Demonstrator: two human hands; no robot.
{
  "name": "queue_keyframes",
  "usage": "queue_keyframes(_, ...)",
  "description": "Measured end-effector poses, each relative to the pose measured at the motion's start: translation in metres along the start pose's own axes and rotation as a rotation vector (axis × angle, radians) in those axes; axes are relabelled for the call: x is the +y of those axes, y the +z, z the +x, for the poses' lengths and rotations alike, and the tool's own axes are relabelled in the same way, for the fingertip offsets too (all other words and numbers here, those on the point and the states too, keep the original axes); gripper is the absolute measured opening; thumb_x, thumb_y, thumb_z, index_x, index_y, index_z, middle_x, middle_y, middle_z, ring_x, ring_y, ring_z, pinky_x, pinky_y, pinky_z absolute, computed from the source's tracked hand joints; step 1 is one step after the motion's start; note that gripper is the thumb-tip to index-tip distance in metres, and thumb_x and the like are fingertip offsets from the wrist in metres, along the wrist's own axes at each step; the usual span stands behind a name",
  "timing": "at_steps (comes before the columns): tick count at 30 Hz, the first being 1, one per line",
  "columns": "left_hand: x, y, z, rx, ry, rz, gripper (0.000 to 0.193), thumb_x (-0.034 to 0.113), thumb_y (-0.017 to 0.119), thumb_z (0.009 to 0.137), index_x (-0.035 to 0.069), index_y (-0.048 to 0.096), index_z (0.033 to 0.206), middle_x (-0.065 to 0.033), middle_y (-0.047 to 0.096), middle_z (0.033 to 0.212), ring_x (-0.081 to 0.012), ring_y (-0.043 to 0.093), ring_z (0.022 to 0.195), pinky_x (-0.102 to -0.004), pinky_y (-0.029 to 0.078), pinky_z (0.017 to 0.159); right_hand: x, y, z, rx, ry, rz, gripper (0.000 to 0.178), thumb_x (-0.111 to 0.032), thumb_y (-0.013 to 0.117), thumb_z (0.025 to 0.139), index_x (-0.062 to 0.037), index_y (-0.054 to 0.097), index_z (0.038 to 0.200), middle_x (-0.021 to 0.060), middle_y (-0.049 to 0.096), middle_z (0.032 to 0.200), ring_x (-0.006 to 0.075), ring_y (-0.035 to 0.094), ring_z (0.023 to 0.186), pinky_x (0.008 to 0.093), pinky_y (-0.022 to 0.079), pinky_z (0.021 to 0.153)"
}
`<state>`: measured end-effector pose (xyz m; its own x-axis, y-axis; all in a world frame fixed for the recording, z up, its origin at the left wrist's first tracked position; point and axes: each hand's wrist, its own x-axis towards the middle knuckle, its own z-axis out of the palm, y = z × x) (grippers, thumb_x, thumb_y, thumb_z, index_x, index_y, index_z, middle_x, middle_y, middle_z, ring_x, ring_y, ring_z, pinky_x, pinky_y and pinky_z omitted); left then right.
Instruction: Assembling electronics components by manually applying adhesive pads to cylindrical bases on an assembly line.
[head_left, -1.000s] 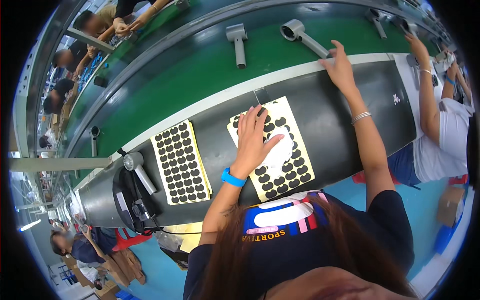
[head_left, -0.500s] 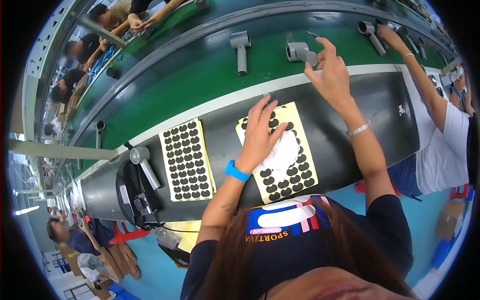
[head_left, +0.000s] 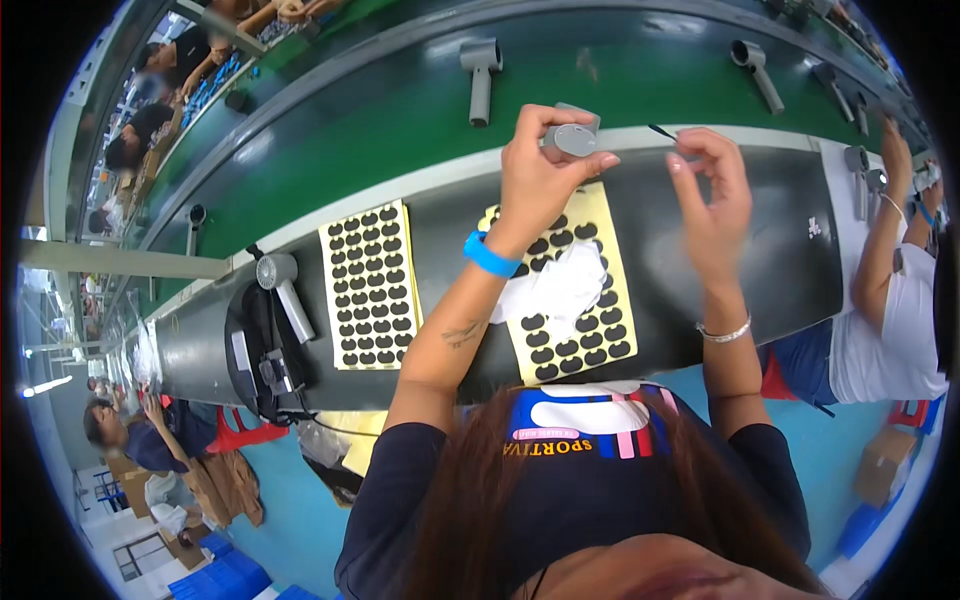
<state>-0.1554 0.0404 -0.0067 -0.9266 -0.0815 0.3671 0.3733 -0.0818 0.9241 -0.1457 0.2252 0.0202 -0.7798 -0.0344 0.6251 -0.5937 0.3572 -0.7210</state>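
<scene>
Holding grey part [head_left: 577, 140] in left hand [head_left: 538, 180], head view: fingers curled around upper side, thumb below, round end face between. Part now beyond far end of sticker sheet [head_left: 588, 213]; earlier, part at right hand [head_left: 715, 190], left hand over sheet. Right hand now apart from part, fingers partly spread, thin dark piece [head_left: 661, 132] at index fingertip; pinch cannot be told.

Orange lettering [head_left: 547, 447], upside-down, on dark shirt [head_left: 590, 500]
</scene>
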Motion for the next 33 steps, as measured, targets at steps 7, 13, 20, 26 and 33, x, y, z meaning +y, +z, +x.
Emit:
queue_keyframes(7, 0.044, -0.031, -0.074, -0.118, -0.068, -0.124, 0.039, 0.003, 0.056, 0.091, -0.002, 0.046, 0.128, -0.0166, 0.058, 0.114, -0.0252, 0.068, 0.087, -0.0276, 0.057, 0.071, -0.047, 0.005, -0.031, -0.154, 0.257, 0.465, 0.012, 0.004, 0.064, 0.083, 0.0024, 0.06, 0.094, 0.0054, 0.06, 0.092, 0.0107, 0.054, 0.084, 0.0235, 0.043, 0.077)
queue_keyframes(13, 0.047, -0.038, -0.096, -0.07, 0.077, -0.026, 0.03, -0.004, 0.057, 0.088, -0.003, 0.052, 0.117, -0.0181, 0.056, 0.118, -0.0237, 0.068, 0.086, -0.0269, 0.058, 0.069, -0.069, 0.012, -0.038, -0.402, 0.283, 0.495, 0.041, 0.007, 0.059, 0.083, -0.0022, 0.041, 0.119, 0.0073, 0.055, 0.089, 0.0143, 0.053, 0.088, 0.0293, 0.04, 0.086)
queue_keyframes(20, 0.038, -0.041, -0.109, -0.101, 0.08, -0.087, 0.032, -0.005, 0.059, 0.086, -0.004, 0.052, 0.117, -0.0183, 0.051, 0.124, -0.0205, 0.065, 0.092, -0.0293, 0.057, 0.077, -0.073, 0.016, -0.047, -0.385, 0.179, 0.473, 0.043, 0.008, 0.055, 0.084, -0.0029, 0.037, 0.122, 0.0085, 0.054, 0.091, 0.0207, 0.055, 0.096, 0.0335, 0.04, 0.091)
queue_keyframes(26, 0.042, -0.041, -0.109, -0.129, 0.01, -0.163, 0.037, -0.005, 0.062, 0.084, -0.004, 0.051, 0.12, -0.0175, 0.048, 0.128, -0.0164, 0.062, 0.09, -0.0273, 0.056, 0.077, -0.075, 0.017, -0.048, -0.464, 0.154, 0.435, 0.046, 0.01, 0.052, 0.085, -0.0034, 0.032, 0.125, 0.0103, 0.055, 0.091, 0.0241, 0.057, 0.104, 0.0339, 0.04, 0.092)
queue_keyframes(33, 0.04, -0.04, -0.111, -0.146, -0.024, -0.235, 0.039, -0.001, 0.064, 0.085, -0.003, 0.051, 0.121, -0.0173, 0.047, 0.129, -0.0132, 0.06, 0.086, -0.026, 0.053, 0.076, -0.075, 0.018, -0.045, -0.486, 0.219, 0.412, 0.046, 0.009, 0.054, 0.085, -0.0033, 0.032, 0.124, 0.0096, 0.056, 0.088, 0.0237, 0.058, 0.104, 0.0338, 0.041, 0.092)
